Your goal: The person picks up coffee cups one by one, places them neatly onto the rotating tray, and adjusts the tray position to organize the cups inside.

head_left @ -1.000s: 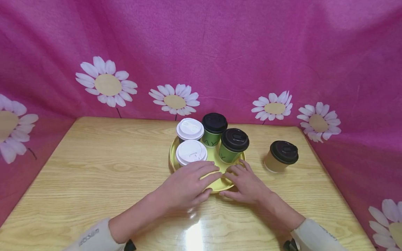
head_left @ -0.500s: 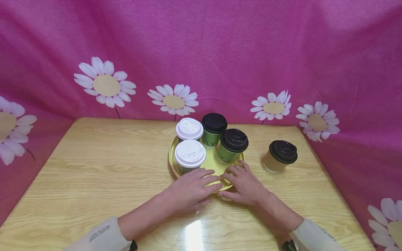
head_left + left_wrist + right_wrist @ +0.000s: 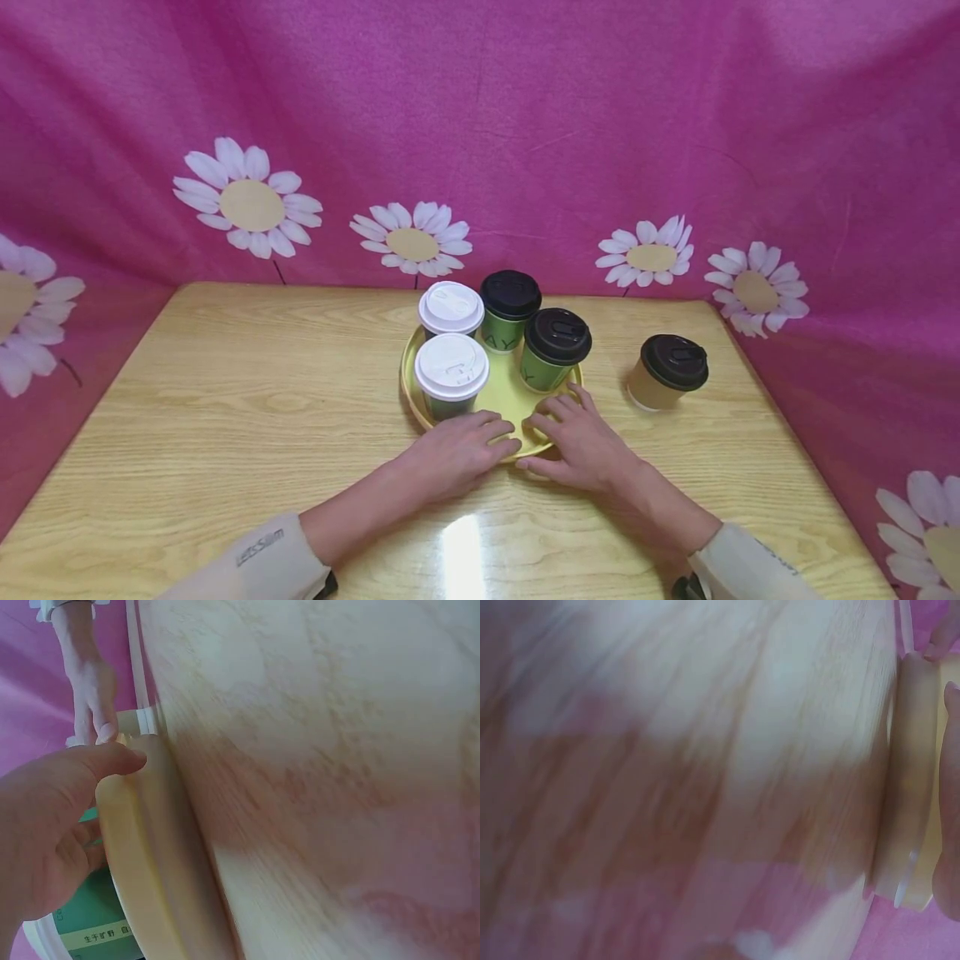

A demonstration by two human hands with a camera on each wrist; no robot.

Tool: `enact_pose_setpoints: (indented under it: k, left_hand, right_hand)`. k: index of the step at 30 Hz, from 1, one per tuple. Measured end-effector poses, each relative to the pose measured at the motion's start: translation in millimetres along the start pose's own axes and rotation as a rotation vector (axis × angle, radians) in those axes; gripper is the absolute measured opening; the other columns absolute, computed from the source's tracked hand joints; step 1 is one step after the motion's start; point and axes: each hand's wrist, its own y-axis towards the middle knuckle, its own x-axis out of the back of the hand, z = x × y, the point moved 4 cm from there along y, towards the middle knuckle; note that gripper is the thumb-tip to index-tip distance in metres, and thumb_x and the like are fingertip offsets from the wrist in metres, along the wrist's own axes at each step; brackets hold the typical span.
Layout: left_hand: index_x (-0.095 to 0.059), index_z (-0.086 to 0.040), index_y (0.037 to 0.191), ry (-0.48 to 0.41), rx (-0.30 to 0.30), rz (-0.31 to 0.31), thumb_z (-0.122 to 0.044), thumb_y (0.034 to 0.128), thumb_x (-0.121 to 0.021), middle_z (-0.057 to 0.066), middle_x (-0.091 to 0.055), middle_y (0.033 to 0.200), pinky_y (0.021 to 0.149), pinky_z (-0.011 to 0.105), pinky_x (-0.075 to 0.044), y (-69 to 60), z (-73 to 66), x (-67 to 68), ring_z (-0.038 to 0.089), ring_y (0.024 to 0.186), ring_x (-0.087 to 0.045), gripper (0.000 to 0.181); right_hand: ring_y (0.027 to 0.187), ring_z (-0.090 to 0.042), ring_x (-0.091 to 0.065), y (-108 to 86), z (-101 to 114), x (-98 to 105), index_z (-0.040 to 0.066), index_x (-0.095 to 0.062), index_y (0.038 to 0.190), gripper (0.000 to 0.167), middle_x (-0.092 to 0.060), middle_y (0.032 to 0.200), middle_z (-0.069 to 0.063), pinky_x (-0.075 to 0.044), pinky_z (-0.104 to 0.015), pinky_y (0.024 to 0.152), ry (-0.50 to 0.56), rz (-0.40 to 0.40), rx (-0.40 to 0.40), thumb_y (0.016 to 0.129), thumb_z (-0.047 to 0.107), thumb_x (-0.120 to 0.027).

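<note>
A round yellow tray (image 3: 512,408) lies on the table and carries several lidded paper cups. Two have white lids, the nearer cup (image 3: 452,371) and the farther cup (image 3: 451,308). Two green cups with black lids stand to their right, one at the back (image 3: 510,317) and one nearer (image 3: 556,350). My left hand (image 3: 459,457) holds the tray's front rim, thumb outside and fingers inside, as the left wrist view shows. My right hand (image 3: 581,442) grips the front right rim, its fingers over the inside and the thumb outside. Only part of it shows in the right wrist view.
Outside the tray, to its right, stands a brown cup (image 3: 666,373) with a black lid. The wooden table (image 3: 262,400) meets a pink flowered cloth (image 3: 525,150) at its back and sides.
My left hand has drawn back toward me along the tray's front rim, uncovering more of the near white-lidded cup. The right hand, tray and cups keep nearly the same places.
</note>
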Motion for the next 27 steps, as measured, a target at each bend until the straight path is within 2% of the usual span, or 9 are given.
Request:
enact_pose_setpoints:
  k: [7,14,18,23,27]
  left_hand:
    - [-0.067,-0.016,0.118,-0.031,0.009,0.046,-0.017,0.0899,-0.069,0.001,-0.065,0.117,0.093,0.029,-0.051,4.0,-0.8,-9.1,0.019,0.109,-0.060,0.029]
    - [-0.067,-0.016,0.121,-0.120,0.068,0.116,-0.017,0.0914,-0.067,0.001,-0.065,0.116,0.086,0.030,-0.054,4.5,0.8,-12.3,0.019,0.104,-0.063,0.029]
    - [-0.068,-0.016,0.123,-0.179,0.100,0.142,-0.016,0.0924,-0.064,0.002,-0.066,0.117,0.086,0.030,-0.054,5.1,1.9,-13.5,0.018,0.103,-0.063,0.031]
    - [-0.068,-0.015,0.124,-0.212,0.113,0.152,-0.016,0.0921,-0.062,0.003,-0.067,0.116,0.089,0.029,-0.054,6.0,2.8,-14.6,0.018,0.105,-0.063,0.032]
    - [-0.068,-0.015,0.124,-0.217,0.116,0.151,-0.016,0.0917,-0.062,0.003,-0.068,0.113,0.088,0.029,-0.054,6.0,2.7,-14.1,0.018,0.103,-0.064,0.033]
  right_hand:
    - [0.105,-0.022,-0.057,0.2,1.1,-0.1,0.018,-0.068,0.107,0.054,-0.061,0.105,0.000,-0.027,-0.063,0.109,0.001,0.020,-0.013,0.091,0.068,-0.053]
    - [0.104,-0.022,-0.057,0.6,1.7,1.6,0.019,-0.067,0.105,0.054,-0.061,0.104,0.001,-0.027,-0.063,0.110,-0.009,0.021,-0.017,0.091,0.069,-0.052]
    - [0.105,-0.023,-0.057,0.4,2.2,3.4,0.019,-0.067,0.107,0.054,-0.061,0.104,0.000,-0.024,-0.064,0.112,-0.033,0.035,-0.015,0.091,0.069,-0.052]
    - [0.110,-0.026,-0.055,-2.6,1.2,9.3,0.020,-0.067,0.113,0.058,-0.063,0.110,-0.001,-0.022,-0.066,0.111,-0.092,0.045,-0.014,0.092,0.070,-0.047]
    - [0.115,-0.029,-0.052,-8.7,-3.4,19.4,0.020,-0.066,0.120,0.058,-0.062,0.116,-0.003,-0.022,-0.065,0.111,-0.096,0.006,-0.029,0.095,0.068,-0.043]
